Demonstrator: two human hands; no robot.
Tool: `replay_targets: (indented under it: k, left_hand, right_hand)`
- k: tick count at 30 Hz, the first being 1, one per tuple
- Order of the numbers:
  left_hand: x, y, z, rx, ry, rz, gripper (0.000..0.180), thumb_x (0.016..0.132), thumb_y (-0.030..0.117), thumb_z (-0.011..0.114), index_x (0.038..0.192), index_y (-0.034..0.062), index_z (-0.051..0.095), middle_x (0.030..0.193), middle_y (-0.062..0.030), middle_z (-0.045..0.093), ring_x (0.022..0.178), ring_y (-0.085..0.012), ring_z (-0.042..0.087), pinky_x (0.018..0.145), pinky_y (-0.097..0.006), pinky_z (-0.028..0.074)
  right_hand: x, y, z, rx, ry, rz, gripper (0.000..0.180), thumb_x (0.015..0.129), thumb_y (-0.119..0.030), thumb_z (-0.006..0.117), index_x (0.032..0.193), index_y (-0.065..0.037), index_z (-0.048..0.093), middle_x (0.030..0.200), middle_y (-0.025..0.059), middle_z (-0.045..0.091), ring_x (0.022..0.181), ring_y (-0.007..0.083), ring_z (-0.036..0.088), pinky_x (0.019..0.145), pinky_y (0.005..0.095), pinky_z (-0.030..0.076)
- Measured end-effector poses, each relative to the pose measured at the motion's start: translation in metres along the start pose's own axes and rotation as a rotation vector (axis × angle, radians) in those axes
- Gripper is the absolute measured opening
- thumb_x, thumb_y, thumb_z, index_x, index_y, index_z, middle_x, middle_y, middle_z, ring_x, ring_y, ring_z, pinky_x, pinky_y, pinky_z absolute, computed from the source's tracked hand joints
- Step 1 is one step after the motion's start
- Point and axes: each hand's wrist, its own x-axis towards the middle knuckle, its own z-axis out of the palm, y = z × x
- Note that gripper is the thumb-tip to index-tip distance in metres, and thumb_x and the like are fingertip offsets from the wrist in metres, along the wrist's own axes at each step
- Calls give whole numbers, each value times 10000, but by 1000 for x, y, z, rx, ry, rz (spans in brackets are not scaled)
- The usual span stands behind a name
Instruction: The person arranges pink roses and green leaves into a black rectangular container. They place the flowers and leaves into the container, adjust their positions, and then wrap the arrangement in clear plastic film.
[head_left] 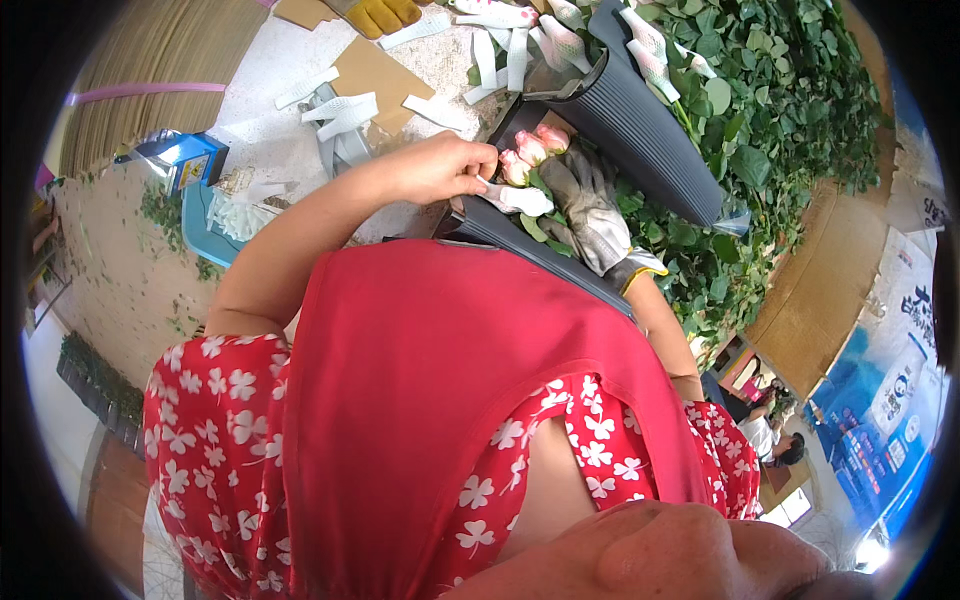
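Note:
My bare left hand (450, 168) is closed in a pinch, thumb and fingertips on the narrow end of a white mesh flower sleeve (525, 200). The sleeve lies sideways over the edge of a dark ribbed trough (530, 247) in front of my apron. Just beyond it, several pink roses (533, 147) lie with their heads close together. My right hand (592, 215), in a grey-white work glove with yellow trim, rests palm down beside the roses and sleeve. Its fingers are stretched and apart; green leaves show around it, and what lies under the palm is hidden.
A second dark ribbed trough (645, 135) slants at the right, against a large heap of leafy stems (760, 110). Loose white sleeves (345, 115) and cardboard (375, 80) lie ahead. At the left are a blue basket (205, 225) and stacked cardboard (150, 60); a yellow glove (378, 15) lies at the top.

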Motion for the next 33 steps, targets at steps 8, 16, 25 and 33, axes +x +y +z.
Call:
replay_targets:
  k: [8, 16, 25, 33]
  left_hand:
    - [-42, 11, -62, 411, 331, 210, 388, 821, 282, 745, 1079, 33, 598, 992, -149, 664, 979, -306, 637, 823, -387, 508]
    - [-25, 18, -67, 144, 24, -68, 205, 864, 121, 709, 878, 12, 536, 743, -71, 587, 698, -199, 582, 690, -346, 500]
    - [9, 24, -23, 34, -79, 162, 151, 875, 122, 687, 916, 10, 595, 751, -73, 642, 705, -181, 606, 673, -324, 492]
    - [4, 19, -18, -78, 81, 49, 175, 898, 159, 669, 918, 0, 598, 814, -96, 639, 766, -192, 615, 725, -318, 498]
  right_hand:
    - [-2, 5, 1, 49, 4, 53, 590, 886, -282, 600, 1449, -229, 431, 1443, 110, 450, 1300, 334, 444, 1066, 485, 345]
    - [-3, 6, 0, 69, 17, 60, 601, 867, -272, 618, 1438, -213, 440, 1438, 127, 449, 1298, 340, 446, 1065, 479, 353]
    - [-6, 8, -4, 55, 4, 45, 594, 846, -257, 645, 1409, -191, 468, 1420, 140, 465, 1286, 347, 463, 1051, 464, 383]
    - [-5, 6, -7, 37, 10, 48, 588, 827, -243, 668, 1383, -171, 492, 1404, 152, 480, 1274, 352, 477, 1038, 450, 410]
